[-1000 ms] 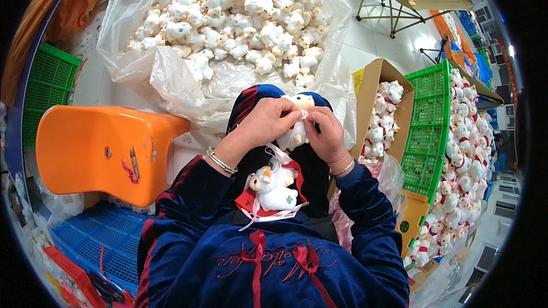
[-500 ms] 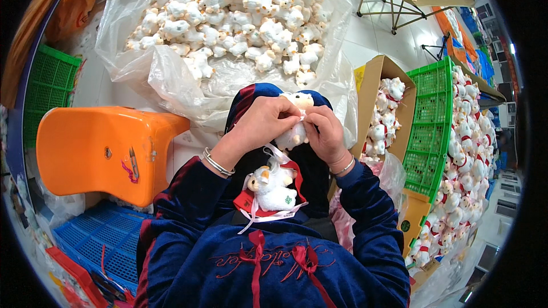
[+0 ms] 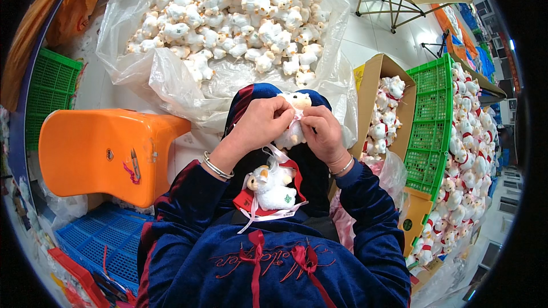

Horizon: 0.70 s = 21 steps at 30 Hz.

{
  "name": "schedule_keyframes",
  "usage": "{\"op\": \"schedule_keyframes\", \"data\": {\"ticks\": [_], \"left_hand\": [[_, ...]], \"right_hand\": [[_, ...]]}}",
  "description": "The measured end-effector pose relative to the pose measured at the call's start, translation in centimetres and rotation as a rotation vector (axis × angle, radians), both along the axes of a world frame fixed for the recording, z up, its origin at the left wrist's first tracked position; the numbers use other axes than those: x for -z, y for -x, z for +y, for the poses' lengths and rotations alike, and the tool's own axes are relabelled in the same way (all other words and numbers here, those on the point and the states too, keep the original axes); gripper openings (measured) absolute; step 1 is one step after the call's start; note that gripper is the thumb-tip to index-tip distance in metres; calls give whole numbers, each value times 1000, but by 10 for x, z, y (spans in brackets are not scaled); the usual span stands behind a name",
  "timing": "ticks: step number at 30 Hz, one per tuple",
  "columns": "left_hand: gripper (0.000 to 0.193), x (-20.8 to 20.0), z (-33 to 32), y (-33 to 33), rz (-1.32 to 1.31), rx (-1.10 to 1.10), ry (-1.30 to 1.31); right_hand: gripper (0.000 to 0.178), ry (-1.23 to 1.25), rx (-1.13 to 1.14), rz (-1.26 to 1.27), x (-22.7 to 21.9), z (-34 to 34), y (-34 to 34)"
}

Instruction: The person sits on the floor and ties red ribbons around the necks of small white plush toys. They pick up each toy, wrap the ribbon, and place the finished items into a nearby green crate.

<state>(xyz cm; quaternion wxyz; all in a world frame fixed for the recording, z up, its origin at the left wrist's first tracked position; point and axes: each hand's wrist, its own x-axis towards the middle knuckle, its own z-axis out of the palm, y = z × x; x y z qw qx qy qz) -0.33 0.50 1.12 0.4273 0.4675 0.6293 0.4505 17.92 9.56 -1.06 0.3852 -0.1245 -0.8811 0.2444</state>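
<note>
A small white plush animal [image 3: 297, 100] stands upright at my knees, its cream face turned up. At its neck, my left hand [image 3: 258, 125] pinches a thin pale pink ribbon [image 3: 297, 116] between thumb and forefinger. From the other side my right hand [image 3: 326, 136] is closed at the same ribbon, fingertips close to the left ones. The fingers hide most of the ribbon. Nearer to me, a second white plush animal [image 3: 273, 187] with a green mark lies in my lap on red cloth [image 3: 244, 201], with pale ribbons [image 3: 279, 214] around it.
Ahead, a clear plastic bag [image 3: 165, 80] holds a heap of white plush animals [image 3: 228, 23]. An orange stool [image 3: 85, 154] bearing small snips [image 3: 135, 165] stands left, above a blue crate [image 3: 105, 245]. At right are a cardboard box [image 3: 368, 91], a green crate [image 3: 428, 125] and red-collared plush animals [image 3: 462, 165].
My fingertips have shifted slightly at the plush animal's neck, and more of its face and the pink ribbon shows. The plush animal in my lap has stayed put.
</note>
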Motion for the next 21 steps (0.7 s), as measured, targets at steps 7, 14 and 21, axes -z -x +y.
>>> {"op": "schedule_keyframes", "data": {"ticks": [7,14,21], "left_hand": [[24,8,4,-7,-4,19,-44],[20,9,2,-6,-39,36,-19],[23,-2,1,-9,8,7,-12]], "right_hand": [[25,-10,11,21,-1,-1,0],[20,195,32,-20,-10,-6,-3],[13,597,96,-69,-13,-12,-11]]}}
